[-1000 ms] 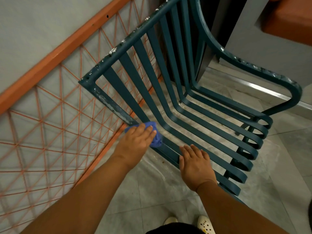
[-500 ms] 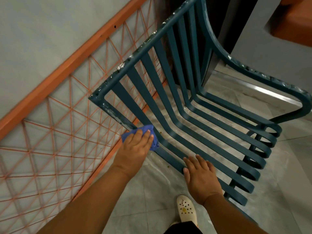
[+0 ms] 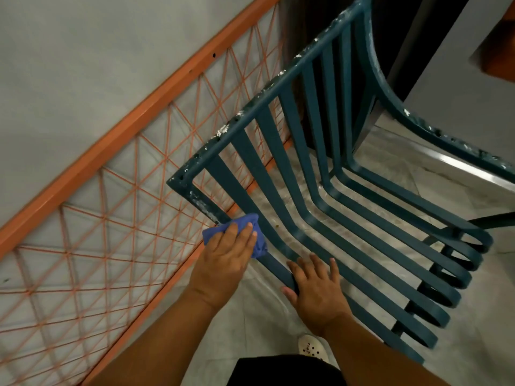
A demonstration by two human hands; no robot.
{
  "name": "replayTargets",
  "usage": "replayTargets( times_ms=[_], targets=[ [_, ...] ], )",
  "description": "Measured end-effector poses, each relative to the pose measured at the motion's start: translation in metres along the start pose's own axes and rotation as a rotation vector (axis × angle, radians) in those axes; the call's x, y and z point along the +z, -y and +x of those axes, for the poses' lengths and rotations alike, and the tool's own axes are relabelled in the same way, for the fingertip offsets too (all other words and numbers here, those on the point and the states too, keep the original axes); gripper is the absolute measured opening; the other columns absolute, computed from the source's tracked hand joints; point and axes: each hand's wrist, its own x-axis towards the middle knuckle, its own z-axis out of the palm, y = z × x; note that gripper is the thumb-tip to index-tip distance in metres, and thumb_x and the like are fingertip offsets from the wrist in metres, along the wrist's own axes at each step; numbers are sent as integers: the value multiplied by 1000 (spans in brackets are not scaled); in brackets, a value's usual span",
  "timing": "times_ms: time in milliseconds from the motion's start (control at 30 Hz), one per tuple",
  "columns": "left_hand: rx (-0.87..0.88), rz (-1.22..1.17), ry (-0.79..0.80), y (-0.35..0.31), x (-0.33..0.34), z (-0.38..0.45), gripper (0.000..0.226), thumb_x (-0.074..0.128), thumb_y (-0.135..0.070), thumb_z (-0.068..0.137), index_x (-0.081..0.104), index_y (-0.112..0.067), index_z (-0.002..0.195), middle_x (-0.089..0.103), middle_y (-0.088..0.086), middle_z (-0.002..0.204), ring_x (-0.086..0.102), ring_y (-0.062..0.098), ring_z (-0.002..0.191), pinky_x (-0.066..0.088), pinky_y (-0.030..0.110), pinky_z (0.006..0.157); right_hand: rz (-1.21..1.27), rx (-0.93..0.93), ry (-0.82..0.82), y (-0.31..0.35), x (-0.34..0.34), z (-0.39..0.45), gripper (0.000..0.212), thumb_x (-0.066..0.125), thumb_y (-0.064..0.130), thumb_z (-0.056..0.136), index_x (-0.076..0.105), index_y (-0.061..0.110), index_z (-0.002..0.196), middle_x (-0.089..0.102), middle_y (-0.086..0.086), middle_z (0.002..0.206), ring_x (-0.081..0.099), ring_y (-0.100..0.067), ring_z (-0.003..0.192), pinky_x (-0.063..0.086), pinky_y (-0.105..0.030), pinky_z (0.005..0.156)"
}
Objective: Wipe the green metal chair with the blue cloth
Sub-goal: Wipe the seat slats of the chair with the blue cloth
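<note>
Chair: green metal chair (image 3: 320, 190) stands on the tiled floor (image 3: 250, 330), its slatted back toward the far left beside the orange railing (image 3: 111, 151), its seat slats running to the near right.
Cloth: blue cloth (image 3: 259, 240) lies bunched on the chair's left side frame, at the low corner where the back upright meets the seat.
Change: against the views of a second ago, the cloth sits in almost the same corner of the frame; the right hand has slid a little farther along the near seat rail, and the head camera has drawn back to the left.
Meaning: judged from this, wiping is held to one short stretch; the chipped white flecks on the top rail and armrest (image 3: 434, 135) look untouched, so most of the chair remains.
Left grip: left hand (image 3: 223, 257) presses down on the cloth, fingers laid fairly flat over it; whether the thumb curls under cannot be told.
Right grip: right hand (image 3: 315, 291) rests spread on the near edge slat of the seat, holding nothing, apparently steadying the chair.
Position: cloth is directly under the left fingers, just far-left of the right hand.
</note>
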Motion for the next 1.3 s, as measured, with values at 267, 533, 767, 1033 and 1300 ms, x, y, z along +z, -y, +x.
replayTargets(
  times_ms=[267,533,767,1033,1300],
  targets=[
    [30,27,-81,12,3,2,58,79,-11,65,64,-9,121,65,10,123,53,32,118,45,41,93,36,12,33,0,-1,3,71,5,70,87,18,34,147,17,0,158,-1,-24,147,-9,-57,115],
    [58,50,-149,22,3,3,43,62,-9,79,64,-9,122,64,9,125,51,30,119,40,41,95,18,-13,19,-2,-2,2,104,-28,76,62,23,35,144,24,3,155,6,-24,146,-4,-56,116],
    [78,91,-165,13,12,1,41,47,-9,84,64,-7,121,64,11,125,44,31,122,35,41,98,28,-15,14,-1,-6,-1,82,-7,71,77,27,34,142,28,3,153,8,-24,146,-4,-55,116],
    [14,149,-214,44,-9,8,39,45,-10,87,64,-5,121,64,11,125,54,34,117,40,44,97,39,-3,28,-1,-6,1,85,-7,73,75,25,35,144,25,4,155,5,-24,147,-6,-55,116],
    [212,192,-156,43,-18,11,44,37,-8,84,70,-10,113,69,7,117,64,28,108,40,37,95,33,-16,3,-1,-2,1,95,-16,76,70,27,35,143,27,4,154,8,-23,146,-6,-55,116]
  ],
)
